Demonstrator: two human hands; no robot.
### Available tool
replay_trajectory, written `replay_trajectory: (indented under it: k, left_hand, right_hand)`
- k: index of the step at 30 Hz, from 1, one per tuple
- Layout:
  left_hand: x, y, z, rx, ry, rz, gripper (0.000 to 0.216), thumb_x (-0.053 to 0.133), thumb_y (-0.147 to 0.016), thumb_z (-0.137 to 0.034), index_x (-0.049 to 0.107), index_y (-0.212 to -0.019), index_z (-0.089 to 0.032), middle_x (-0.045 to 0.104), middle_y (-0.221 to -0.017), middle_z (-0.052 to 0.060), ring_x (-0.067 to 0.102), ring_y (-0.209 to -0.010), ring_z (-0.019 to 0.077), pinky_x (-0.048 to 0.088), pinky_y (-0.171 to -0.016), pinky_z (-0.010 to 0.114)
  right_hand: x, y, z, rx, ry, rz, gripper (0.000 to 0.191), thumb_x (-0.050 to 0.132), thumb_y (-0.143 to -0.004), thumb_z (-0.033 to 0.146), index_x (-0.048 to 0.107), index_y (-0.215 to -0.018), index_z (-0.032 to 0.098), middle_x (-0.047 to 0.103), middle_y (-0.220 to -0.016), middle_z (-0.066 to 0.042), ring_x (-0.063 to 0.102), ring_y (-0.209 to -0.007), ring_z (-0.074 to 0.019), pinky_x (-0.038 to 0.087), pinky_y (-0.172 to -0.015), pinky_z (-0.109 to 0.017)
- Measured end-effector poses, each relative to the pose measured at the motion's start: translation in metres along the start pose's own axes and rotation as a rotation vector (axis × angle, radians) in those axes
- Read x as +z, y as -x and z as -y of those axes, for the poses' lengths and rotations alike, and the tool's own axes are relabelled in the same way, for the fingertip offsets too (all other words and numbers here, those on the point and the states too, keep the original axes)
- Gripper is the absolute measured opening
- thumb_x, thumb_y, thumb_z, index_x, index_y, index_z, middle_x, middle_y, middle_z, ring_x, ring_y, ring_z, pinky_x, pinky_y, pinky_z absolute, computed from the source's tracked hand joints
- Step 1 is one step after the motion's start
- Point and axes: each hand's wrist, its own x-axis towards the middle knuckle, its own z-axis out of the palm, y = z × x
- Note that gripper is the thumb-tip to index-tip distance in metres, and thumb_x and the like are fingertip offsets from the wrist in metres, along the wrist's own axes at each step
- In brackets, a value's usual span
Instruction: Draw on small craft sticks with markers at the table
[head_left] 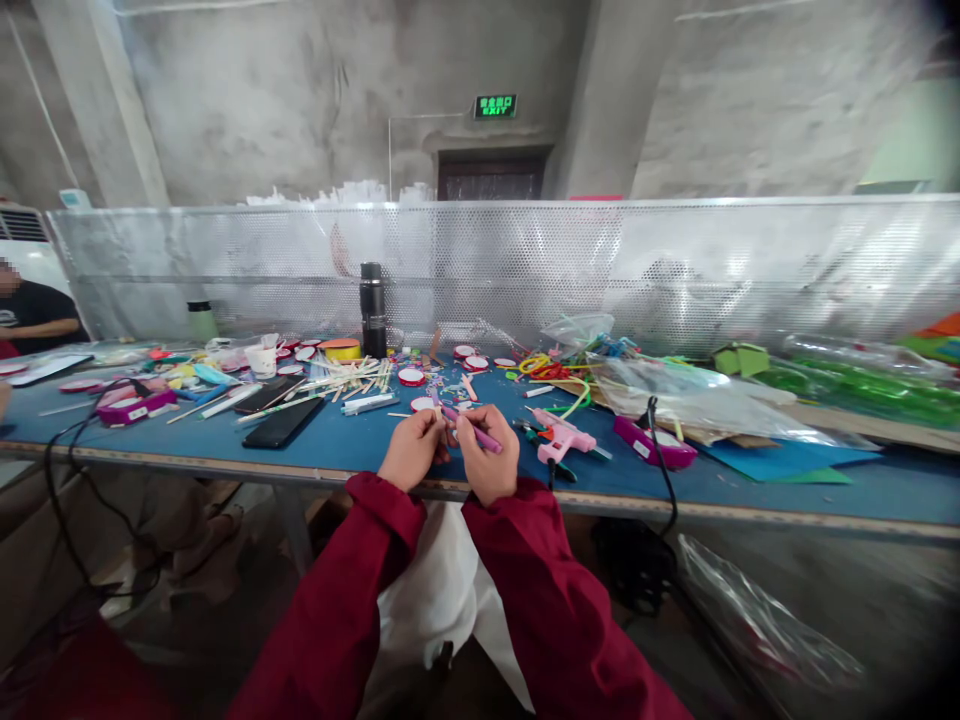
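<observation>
Both my hands rest at the near edge of a blue table [337,450], in dark red sleeves. My right hand [491,455] is closed around a thin purple stick [480,436] that points up and left toward my other hand. My left hand [414,448] is closed in a pinch at the stick's far end, where a small wooden piece [439,412] shows between the fingers. A pink hot glue gun [564,440] lies just right of my right hand, its black cord running off the table edge.
A black phone [283,422] lies left of my hands. Wooden sticks [341,380], red tape rolls [411,376], a black flask [372,308], plastic bags [675,395] and green bottles [862,385] crowd the table. A perforated metal screen [525,260] backs it. Another person [30,315] sits far left.
</observation>
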Motion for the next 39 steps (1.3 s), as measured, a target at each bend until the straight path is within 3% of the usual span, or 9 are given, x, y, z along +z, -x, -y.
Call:
replay_trajectory:
  k: [16,25,39]
  left_hand:
    - [0.0006,0.0016,0.0004,-0.001,0.011,-0.013,0.021,0.058,-0.091,-0.033,0.055,-0.075,-0.02,0.059,-0.059,-0.003,0.06,-0.049,0.0137,0.045,-0.049,0.023]
    - [0.0017,0.0004,0.0006,-0.005,0.033,-0.008,0.022,0.06,-0.091,-0.041,0.059,-0.082,-0.021,0.067,-0.071,0.0,0.062,-0.052,0.0135,0.047,-0.05,0.024]
    - [0.0016,0.0013,-0.0001,0.0,0.01,-0.011,0.022,0.057,-0.091,-0.037,0.057,-0.077,-0.02,0.063,-0.066,-0.001,0.059,-0.051,0.013,0.046,-0.051,0.024]
  right_hand:
    - [-0.0002,0.0,0.0023,-0.084,0.131,0.039,0.014,0.059,-0.09,0.029,0.062,-0.078,0.023,0.066,-0.072,0.001,0.062,-0.067,-0.0158,0.047,-0.068,-0.028]
    - [-0.0016,0.0008,0.003,-0.066,0.166,-0.036,0.018,0.056,-0.092,0.032,0.061,-0.077,0.023,0.066,-0.071,0.001,0.061,-0.064,-0.0155,0.046,-0.064,-0.028]
    - [-0.0011,0.0006,0.0056,-0.082,0.184,-0.005,0.018,0.056,-0.092,0.032,0.061,-0.077,0.023,0.067,-0.072,0.0,0.062,-0.066,-0.0165,0.047,-0.066,-0.029]
